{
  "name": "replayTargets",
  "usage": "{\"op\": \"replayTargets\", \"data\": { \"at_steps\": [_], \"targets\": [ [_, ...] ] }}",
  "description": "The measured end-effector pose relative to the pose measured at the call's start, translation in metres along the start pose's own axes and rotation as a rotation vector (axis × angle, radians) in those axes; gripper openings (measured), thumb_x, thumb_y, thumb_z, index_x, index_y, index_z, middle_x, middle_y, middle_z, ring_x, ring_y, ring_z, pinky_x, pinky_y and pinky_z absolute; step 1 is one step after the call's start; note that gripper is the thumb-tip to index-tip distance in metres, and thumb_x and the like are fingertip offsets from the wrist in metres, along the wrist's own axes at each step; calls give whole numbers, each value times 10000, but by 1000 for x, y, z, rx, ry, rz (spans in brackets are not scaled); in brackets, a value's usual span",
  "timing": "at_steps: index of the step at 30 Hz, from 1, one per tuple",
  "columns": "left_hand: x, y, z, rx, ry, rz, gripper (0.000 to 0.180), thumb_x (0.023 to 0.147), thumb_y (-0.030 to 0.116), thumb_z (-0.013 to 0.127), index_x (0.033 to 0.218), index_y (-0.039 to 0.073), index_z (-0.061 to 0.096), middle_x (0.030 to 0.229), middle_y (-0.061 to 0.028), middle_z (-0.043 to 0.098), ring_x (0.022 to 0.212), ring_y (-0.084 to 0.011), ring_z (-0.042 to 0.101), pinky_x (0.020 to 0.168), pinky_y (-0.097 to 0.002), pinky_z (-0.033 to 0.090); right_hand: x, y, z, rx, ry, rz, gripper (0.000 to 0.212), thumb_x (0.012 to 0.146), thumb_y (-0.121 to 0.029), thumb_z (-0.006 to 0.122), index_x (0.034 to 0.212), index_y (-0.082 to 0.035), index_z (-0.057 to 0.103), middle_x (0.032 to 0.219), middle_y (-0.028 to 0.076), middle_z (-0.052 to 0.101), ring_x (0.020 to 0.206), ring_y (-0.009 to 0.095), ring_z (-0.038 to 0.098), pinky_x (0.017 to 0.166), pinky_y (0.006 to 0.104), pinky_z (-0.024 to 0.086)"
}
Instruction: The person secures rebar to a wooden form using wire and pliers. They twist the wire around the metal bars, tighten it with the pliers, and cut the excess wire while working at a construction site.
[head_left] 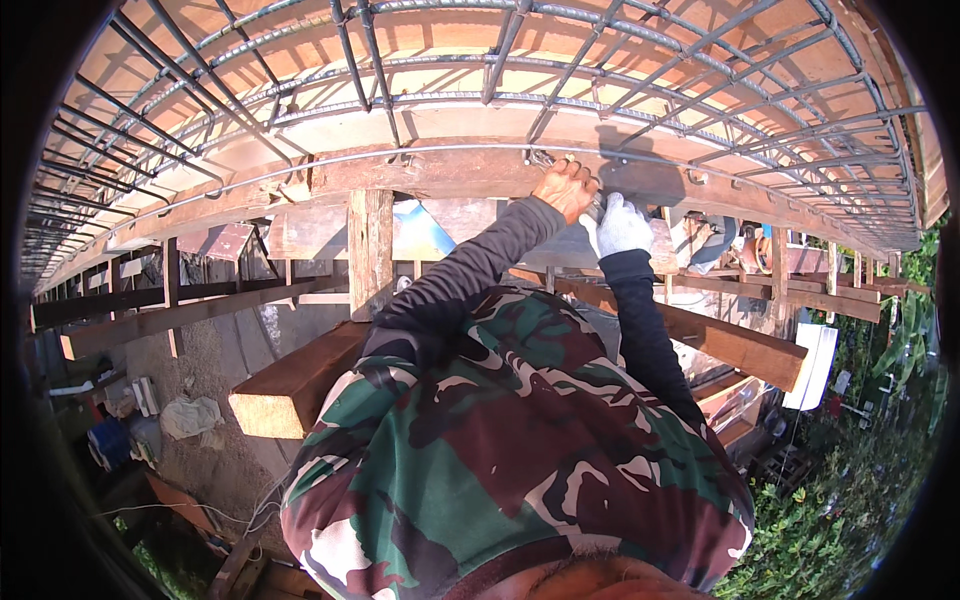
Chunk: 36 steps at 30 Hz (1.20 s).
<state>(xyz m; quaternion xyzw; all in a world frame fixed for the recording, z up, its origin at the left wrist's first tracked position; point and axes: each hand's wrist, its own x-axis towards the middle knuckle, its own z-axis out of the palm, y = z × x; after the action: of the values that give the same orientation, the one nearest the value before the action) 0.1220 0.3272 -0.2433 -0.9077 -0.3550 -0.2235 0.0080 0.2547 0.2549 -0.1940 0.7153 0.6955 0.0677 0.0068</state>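
My left hand, bare with a dark sleeve, is closed at the wooden beam that runs across in front of me. Small metal bits show by its fingertips; what the fingers grip is hidden. Close to its right, my right hand wears a white glove. That hand is closed too, with a short greyish piece between it and the left hand, too small to name. A thin straight bar lies along the beam, just beyond both hands.
Beyond the beam, a cage of tied steel rebar arches over orange-brown boards. A wooden post stands under the beam. Thick timbers jut out on either side of me. The ground lies far below, with green plants at right.
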Motion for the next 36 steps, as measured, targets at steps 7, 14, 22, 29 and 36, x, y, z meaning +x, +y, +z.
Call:
{"op": "replayTargets", "data": {
  "at_steps": [7, 14, 22, 29, 36],
  "targets": [
    [3, 6, 2, -20, -25, 18, 357, 662, 187, 660, 993, 54, 651, 1117, -123, 583, 1070, -288, 532, 912, -443, 409, 0, 3, 3, 116, -47, 23, 249, 797, -201, 610, 984, -55, 534, 831, 186, 651, 784, 361, 648, 690, 470, 506],
    [10, 6, -9, -5, -102, 35, 313, 666, 229, 636, 926, 56, 654, 1038, -95, 589, 1042, -273, 555, 852, -450, 491, 5, 6, 1, 221, -148, -10, 243, 768, -227, 616, 937, -62, 559, 831, 209, 667, 819, 396, 646, 728, 482, 504],
    [12, -2, 16, -2, -4, 85, 170, 684, 213, 610, 781, 90, 678, 943, -86, 628, 954, -275, 604, 730, -417, 532, 19, 14, 3, 290, -262, -68, 250, 778, -283, 618, 913, -73, 599, 899, 216, 670, 884, 398, 636, 785, 473, 511],
    [19, 1, -21, -47, -286, 243, 263, 679, 189, 650, 925, 101, 678, 1013, -103, 632, 1116, -278, 543, 949, -508, 416, 21, 34, 5, 909, -863, -68, 291, 846, -332, 701, 899, -57, 621, 666, -16, 556, 527, 83, 534, 442, 237, 452],
    [-52, 17, -83, -287, 304, -183, 686, 698, 37, 633, 1356, 117, 456, 1344, -177, 432, 1248, -365, 413, 1090, -527, 267, -41, 14, -13, 2052, -1263, 253, 252, 957, -319, 532, 926, -69, 537, 679, -17, 447, 558, 120, 438, 520, 293, 394]
  ]
}}
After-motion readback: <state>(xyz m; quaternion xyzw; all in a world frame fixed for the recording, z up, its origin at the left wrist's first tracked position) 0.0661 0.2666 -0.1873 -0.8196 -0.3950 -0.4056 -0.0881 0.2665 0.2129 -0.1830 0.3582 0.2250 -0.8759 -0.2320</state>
